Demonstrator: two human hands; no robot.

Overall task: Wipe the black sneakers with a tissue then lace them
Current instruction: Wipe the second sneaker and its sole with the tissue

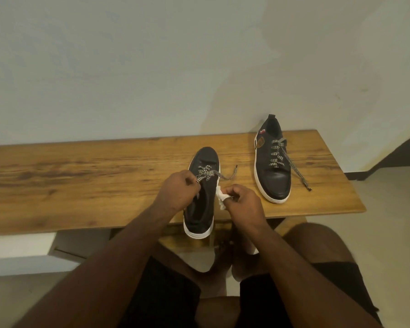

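At centre frame your left hand (178,190) pinches the lace (207,174) of the near sneaker (202,185), whose heel overhangs the tabletop (81,181) edge. Just right, your right hand (243,200) grips the crumpled tissue (221,197) against its side. You seem between wiping and lacing; next, thread that loose end. The second sneaker (272,162) stands at right, partly laced.

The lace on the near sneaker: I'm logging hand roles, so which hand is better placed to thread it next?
Left, probably. The left hand already pinches the lace over the near sneaker, while the right hand is occupied gripping the tissue.
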